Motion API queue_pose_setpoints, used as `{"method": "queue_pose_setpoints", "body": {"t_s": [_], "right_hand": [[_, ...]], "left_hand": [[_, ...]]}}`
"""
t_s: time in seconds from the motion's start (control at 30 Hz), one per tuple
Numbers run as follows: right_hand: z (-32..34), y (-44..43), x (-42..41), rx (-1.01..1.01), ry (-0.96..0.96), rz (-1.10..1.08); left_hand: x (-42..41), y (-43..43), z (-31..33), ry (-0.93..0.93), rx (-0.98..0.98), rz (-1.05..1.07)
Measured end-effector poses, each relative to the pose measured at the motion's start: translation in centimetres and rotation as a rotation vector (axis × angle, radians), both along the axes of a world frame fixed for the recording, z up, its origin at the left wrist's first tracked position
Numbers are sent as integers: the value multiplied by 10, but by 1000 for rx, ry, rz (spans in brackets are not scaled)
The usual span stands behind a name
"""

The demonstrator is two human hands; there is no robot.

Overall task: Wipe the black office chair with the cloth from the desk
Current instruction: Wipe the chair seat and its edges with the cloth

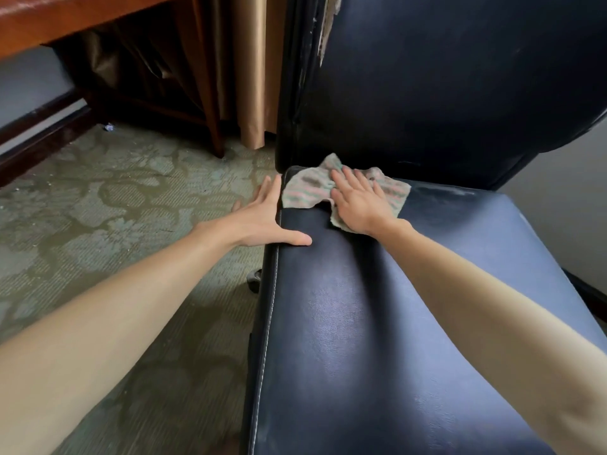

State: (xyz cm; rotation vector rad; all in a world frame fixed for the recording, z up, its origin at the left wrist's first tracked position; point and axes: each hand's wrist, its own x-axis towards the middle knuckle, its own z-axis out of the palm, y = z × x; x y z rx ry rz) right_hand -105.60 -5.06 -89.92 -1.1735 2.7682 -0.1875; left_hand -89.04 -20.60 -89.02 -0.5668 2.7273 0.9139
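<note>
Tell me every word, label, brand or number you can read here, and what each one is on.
No readable text anywhere in this view.
The black office chair: plain leather and white stitching, no label or brand.
The cloth under the right hand: a faded striped pattern, no writing.
The small scrap on the carpet: too small to tell whether it bears print.

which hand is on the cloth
The right hand, pressed flat on the striped cloth at the back of the chair seat. The left hand touches no cloth; it rests on the seat's left edge.
</note>
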Motion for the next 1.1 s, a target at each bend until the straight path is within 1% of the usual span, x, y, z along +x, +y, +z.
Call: {"method": "queue_pose_setpoints", "body": {"t_s": [0.1,0.17,0.3,0.4,0.53,0.63,0.83,0.97,1.03,1.1], "right_hand": [[-1,21,-16,9,15,-117],[1,16,-14,-20,27,-113],[7,-22,6,-83,-1,59],[10,-56,18,-70,-15,175],[0,-71,18,30,43,231],[-7,-67,14,-20,49,230],[-7,-44,2,-97,30,189],[-4,0,-20,-72,18,77],[-3,28,-30,-55,39,11],[-4,46,-34,-59,49,-44]], "left_hand": [[-5,-1,1,-39,-59,20],[-7,-3,3,-90,-71,20],[-9,-3,0,-133,-103,-12],[-6,-1,-1,-132,-112,0],[-7,-2,0,-170,-117,-2],[-10,-3,-1,-237,-124,-7],[-14,-2,5,-291,-138,-29],[-15,-1,9,-295,-115,-40],[-17,-2,11,-223,-133,-56],[-23,3,14,-104,-202,-55]]}}
